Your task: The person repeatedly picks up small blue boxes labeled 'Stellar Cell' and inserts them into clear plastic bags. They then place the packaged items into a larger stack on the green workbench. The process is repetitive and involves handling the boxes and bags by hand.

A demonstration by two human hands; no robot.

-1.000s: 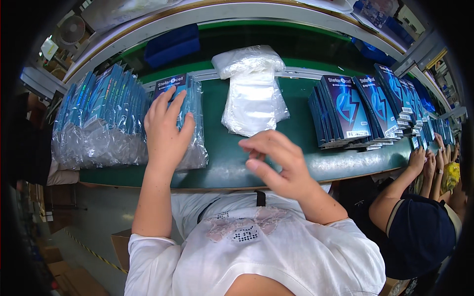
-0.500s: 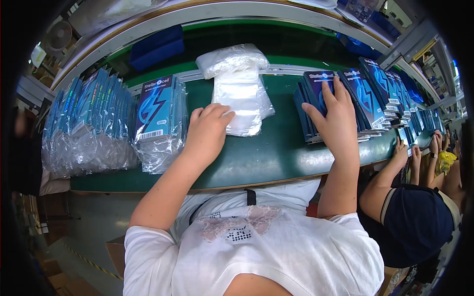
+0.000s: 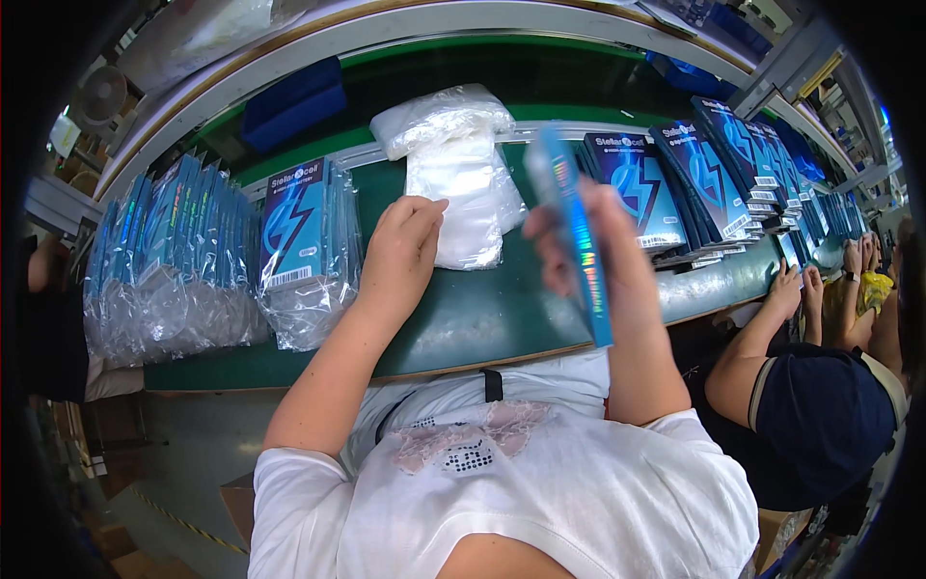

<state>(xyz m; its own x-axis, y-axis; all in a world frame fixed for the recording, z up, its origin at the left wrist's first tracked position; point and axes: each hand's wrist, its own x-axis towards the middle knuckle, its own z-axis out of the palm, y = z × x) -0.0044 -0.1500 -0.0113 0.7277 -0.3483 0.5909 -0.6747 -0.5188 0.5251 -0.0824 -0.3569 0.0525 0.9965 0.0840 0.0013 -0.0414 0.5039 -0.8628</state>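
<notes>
My right hand (image 3: 617,227) grips a thin blue box (image 3: 584,246) tilted up edge-on, its narrow side with shiny lettering facing me; hand and box are slightly blurred. To the left, my left hand (image 3: 407,236) rests at the left edge of a stack of clear plastic bags (image 3: 461,188), fingers drawn together at the edge of the top bag. Its fingertips are partly hidden. Just right of the held box leans a row of similar blue boxes (image 3: 641,198), each with a lightning-bolt print.
Bagged blue boxes (image 3: 294,222) stand on the left of the green table (image 3: 463,323), beside a longer bagged row (image 3: 174,251). A bundle of clear bags (image 3: 444,116) lies behind the stack. A blue bin (image 3: 294,101) sits at the back. A co-worker's hands (image 3: 796,287) are at the right.
My right hand has lifted a box off the row and brought it left toward the bags. The left hand's fingers have drawn closer together at the bag edge.
</notes>
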